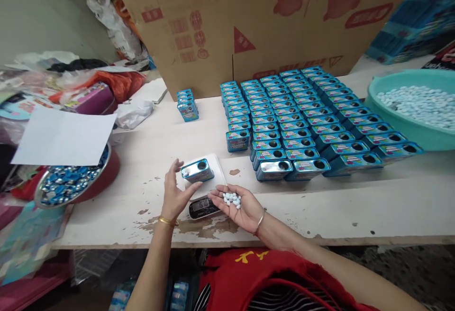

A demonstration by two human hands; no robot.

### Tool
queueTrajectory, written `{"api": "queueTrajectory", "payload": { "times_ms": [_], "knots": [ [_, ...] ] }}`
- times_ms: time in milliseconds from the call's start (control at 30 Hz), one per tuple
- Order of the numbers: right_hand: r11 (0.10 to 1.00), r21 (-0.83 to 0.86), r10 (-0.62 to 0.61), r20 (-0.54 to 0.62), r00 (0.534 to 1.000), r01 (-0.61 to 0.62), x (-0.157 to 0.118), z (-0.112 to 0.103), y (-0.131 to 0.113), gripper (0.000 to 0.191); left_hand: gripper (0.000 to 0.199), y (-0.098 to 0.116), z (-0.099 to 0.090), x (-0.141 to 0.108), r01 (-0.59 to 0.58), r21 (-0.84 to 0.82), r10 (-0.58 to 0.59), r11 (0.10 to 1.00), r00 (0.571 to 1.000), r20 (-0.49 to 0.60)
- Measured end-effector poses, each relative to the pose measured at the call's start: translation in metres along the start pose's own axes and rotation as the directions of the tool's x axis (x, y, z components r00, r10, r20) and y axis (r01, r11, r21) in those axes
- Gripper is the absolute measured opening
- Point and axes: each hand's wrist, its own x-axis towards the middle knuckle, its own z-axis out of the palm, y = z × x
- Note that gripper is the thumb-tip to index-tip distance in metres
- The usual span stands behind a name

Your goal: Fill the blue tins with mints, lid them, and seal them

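Observation:
A blue tin (197,171) with a round hole in its top stands on the white plate of a digital kitchen scale (217,166). Digits are lit on the scale's display. My left hand (174,192) is open beside the tin, thumb and fingers spread around its left end; whether they touch it I cannot tell. Palm up and cupped, my right hand (249,211) holds a small heap of pale candies (232,200) just right of the display, over the scale's front edge.
Rows of blue tins (280,116) fill the table's right side. Further right stands a turquoise basin (408,131) of candies. A few tins (187,107) stand by the cardboard box (213,31). At left, white paper (66,135) partly covers a red bowl (110,169) of shiny blue-and-silver pieces.

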Motion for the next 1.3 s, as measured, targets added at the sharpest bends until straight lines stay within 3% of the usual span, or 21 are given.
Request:
{"api": "queueTrajectory", "payload": {
  "times_ms": [100, 200, 267, 367, 433, 600, 833, 933, 1067, 1133, 1200, 1300],
  "knots": [
    [1.000, 0.009, -0.002, -0.015, 1.000, 0.002, 0.014, 0.014, 0.004, 0.025, 0.050, -0.011, 0.010, 0.011, -0.050, -0.089, 0.061, 0.995, 0.989, 0.135],
    [0.993, 0.100, -0.064, 0.001, 0.998, 0.063, 0.021, 0.022, 0.006, 0.025, 0.034, 0.005, 0.009, 0.014, -0.305, 0.115, 0.292, 0.945, 0.949, 0.120],
    [0.977, 0.180, -0.119, 0.001, 0.993, 0.117, 0.023, 0.026, 0.004, 0.022, 0.036, 0.021, 0.004, 0.014, -0.489, 0.299, 0.474, 0.819, 0.871, 0.127],
    [0.958, 0.248, -0.139, -0.044, 0.989, 0.146, 0.023, 0.030, -0.001, 0.024, 0.036, 0.038, -0.002, 0.010, -0.671, 0.413, 0.685, 0.615, 0.715, 0.141],
    [0.956, 0.262, -0.121, -0.068, 0.990, 0.135, 0.023, 0.031, -0.003, 0.026, 0.034, 0.042, -0.004, 0.007, -0.708, 0.450, 0.752, 0.545, 0.650, 0.112],
    [0.954, 0.282, -0.081, -0.095, 0.992, 0.105, 0.021, 0.036, -0.006, 0.024, 0.036, 0.037, -0.006, 0.000, -0.699, 0.539, 0.798, 0.470, 0.597, 0.078],
    [0.956, 0.286, -0.055, -0.049, 0.997, 0.066, 0.020, 0.034, -0.007, 0.022, 0.041, 0.025, -0.003, -0.004, -0.662, 0.468, 0.737, 0.585, 0.675, 0.033],
    [0.959, 0.264, -0.090, -0.061, 0.994, 0.103, 0.021, 0.027, -0.008, 0.019, 0.042, 0.018, 0.003, -0.005, -0.607, 0.403, 0.661, 0.685, 0.751, 0.008],
    [0.969, 0.214, -0.116, -0.064, 0.991, 0.127, 0.017, 0.020, -0.011, 0.018, 0.034, 0.008, 0.013, -0.001, -0.374, 0.123, 0.381, 0.919, 0.924, -0.044],
    [0.975, 0.184, -0.109, -0.071, 0.991, 0.121, 0.014, 0.017, -0.014, 0.020, 0.034, -0.001, 0.019, 0.003, -0.196, -0.059, 0.195, 0.979, 0.980, -0.032],
    [0.979, 0.164, -0.106, -0.083, 0.991, 0.118, 0.010, 0.012, -0.016, 0.021, 0.038, -0.010, 0.024, 0.007, -0.050, -0.186, 0.049, 0.981, 0.999, -0.012],
    [0.978, 0.163, -0.115, -0.093, 0.989, 0.129, 0.006, 0.003, -0.019, 0.020, 0.043, -0.022, 0.028, 0.012, 0.045, -0.275, -0.041, 0.960, 0.999, 0.022]
  ]
}}
